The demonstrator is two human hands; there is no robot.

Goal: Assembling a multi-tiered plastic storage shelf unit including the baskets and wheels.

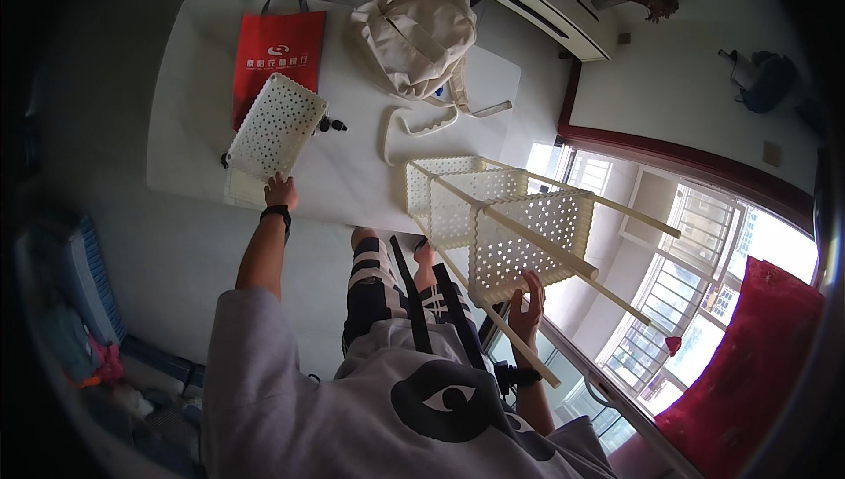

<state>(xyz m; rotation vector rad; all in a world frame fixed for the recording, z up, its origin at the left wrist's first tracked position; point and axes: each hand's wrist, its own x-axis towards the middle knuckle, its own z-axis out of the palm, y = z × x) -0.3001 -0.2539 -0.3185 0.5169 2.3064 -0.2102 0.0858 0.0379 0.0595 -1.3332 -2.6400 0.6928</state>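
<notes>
Left hand (280, 190) at loose basket's (275, 125) near rim, left of rack (528, 234); can't tell if clamped. My right hand (526, 314), fingers apart, by rack. I'd steady rack, keep basket level.

Left fingers (274, 183) gripping white basket (280, 123) near end; right fingers (532, 282) at tiered rack (528, 231), contact unclear.

White glossy rectangular table (352, 182), rounded corners. On it: flat red rectangular carrier bag (275, 35); slumped cream fabric backpack (422, 35), straps (459, 85) loose; small black parts (338, 125). White perforated plastic basket (277, 127) overlaps bag; tabletop contact unclear.
</notes>
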